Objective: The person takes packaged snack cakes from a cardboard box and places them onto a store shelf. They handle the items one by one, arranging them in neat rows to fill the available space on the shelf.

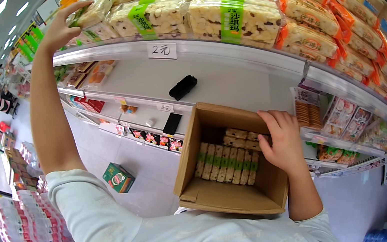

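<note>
At the top left, my left hand (pixel 59 30) reaches up to the stacked sachima on the upper shelf. Its thumb and fingers span the near end of a clear-wrapped sachima pack (pixel 95 14) in the top layer. An open cardboard box (pixel 233 194) rests against my front, tilted toward me. My right hand (pixel 279 141) grips its right wall, with the thumb inside and the fingers over the rim. Inside the box stands a row of sachima packs with green bands (pixel 228 165), and more packs (pixel 239 136) lie behind them.
Orange-ended sachima packs (pixel 310 17) are stacked on the right. The lower shelf (pixel 232 78) bears a black object (pixel 183 87); a dark phone-like slab (pixel 172 123) lies below. A green carton (pixel 119 177) stands on the floor. Wrapped bottles (pixel 37 237) are piled at left.
</note>
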The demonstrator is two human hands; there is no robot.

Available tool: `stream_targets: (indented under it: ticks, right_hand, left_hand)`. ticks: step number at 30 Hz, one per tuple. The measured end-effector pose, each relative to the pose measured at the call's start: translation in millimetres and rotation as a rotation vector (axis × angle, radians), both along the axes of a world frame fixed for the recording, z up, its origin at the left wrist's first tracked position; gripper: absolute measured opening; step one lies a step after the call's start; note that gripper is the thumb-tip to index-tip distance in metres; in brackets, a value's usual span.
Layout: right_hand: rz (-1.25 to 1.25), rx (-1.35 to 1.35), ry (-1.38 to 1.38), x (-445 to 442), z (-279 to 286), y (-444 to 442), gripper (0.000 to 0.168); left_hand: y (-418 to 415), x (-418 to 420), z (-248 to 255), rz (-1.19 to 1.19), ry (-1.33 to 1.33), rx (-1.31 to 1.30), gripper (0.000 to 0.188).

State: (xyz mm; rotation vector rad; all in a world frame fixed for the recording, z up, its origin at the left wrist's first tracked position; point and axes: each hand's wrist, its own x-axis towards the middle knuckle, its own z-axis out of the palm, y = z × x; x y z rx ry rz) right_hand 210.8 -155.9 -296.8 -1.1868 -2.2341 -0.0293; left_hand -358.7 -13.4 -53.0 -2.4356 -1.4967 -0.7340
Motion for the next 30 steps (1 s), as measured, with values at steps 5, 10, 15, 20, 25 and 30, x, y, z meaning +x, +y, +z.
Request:
stream_targets:
  ticks: [5, 10, 15, 20, 25, 30]
  right_hand:
    - [-0.008, 0.013, 0.012, 2.1, -3.2, 0.3, 0.062]
    - [-0.013, 0.011, 0.012, 0.5, -3.6, 2.1, 0.062]
    - [-0.015, -0.004, 0.008, -2.7, -2.6, 3.9, 0.062]
    - [-0.009, -0.018, 0.008, -3.4, -1.4, 3.3, 0.061]
    - [-0.025, -0.025, 0.007, -3.8, -1.7, 1.6, 0.061]
    - [-0.021, -0.002, 0.014, -4.3, -2.0, -0.5, 0.061]
  left_hand:
    - [2.9, -6.4, -1.8, 0.014, -0.064, -0.054, 0.084]
    - [-0.9, -6.0, -7.1, -0.063, -0.022, 0.062, 0.066]
    - [9.2, 4.6, -23.9, -0.168, -0.215, 0.087, 0.055]
    - [24.8, 8.4, -33.6, -0.040, -0.164, 0.284, 0.051]
    - [52.1, 12.4, -48.0, 0.130, -0.059, 0.466, 0.058]
    - [61.6, 12.2, -51.5, 0.138, -0.052, 0.500, 0.055]
